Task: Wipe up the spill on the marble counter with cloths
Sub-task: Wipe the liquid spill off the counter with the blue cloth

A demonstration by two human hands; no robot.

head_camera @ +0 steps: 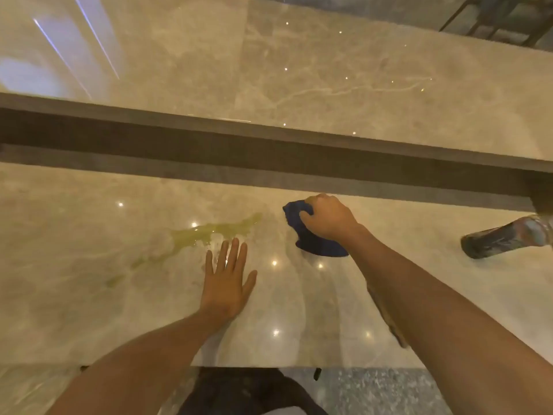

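right hand (327, 218) gripping blue cloth (314, 244), frame centre-right | left hand (227, 283) flat, fingers straight, on counter (89, 295) | yellow spill (209, 232) just above left fingertips

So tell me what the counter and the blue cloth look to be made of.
Counter: polished marble or marble-look stone, beige with pale veins and mirror-like light spots. Blue cloth: soft fabric, likely microfibre, matte and bunched under the right hand.

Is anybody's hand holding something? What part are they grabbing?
The right hand grips the dark blue cloth by its bunched far end, on the marble counter. The left hand lies flat, holding nothing.
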